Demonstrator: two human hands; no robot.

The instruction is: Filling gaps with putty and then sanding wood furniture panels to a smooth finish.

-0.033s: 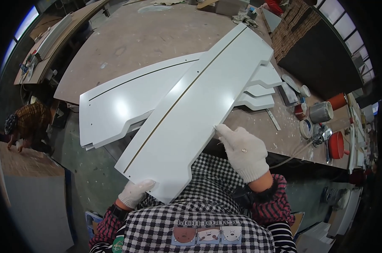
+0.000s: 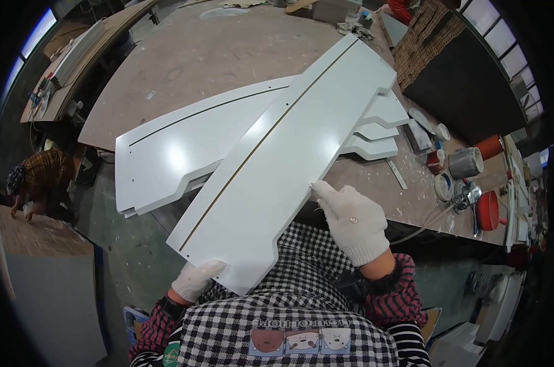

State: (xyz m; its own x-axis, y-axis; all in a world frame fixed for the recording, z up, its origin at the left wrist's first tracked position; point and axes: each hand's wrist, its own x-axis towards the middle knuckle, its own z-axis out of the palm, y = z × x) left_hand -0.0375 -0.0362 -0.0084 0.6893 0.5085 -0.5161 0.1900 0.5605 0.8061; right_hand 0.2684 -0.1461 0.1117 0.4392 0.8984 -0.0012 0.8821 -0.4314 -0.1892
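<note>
Big brown worktable (image 2: 185, 58) carries the white panels (image 2: 160, 144), and the long grooved panel (image 2: 283, 156) lies slantwise over them, near end poking past the table edge, so I'd guess the stack props it while the hands steady the overhang. Left hand (image 2: 194, 281) clamps the near corner, thumb on top; right hand (image 2: 355, 223), well apart, grips the right edge, underside fingers hidden.

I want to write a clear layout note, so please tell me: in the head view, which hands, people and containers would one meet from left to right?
Bending co-worker → gloved left hand → gloved right hand → small dark-red pot → grey can.
</note>
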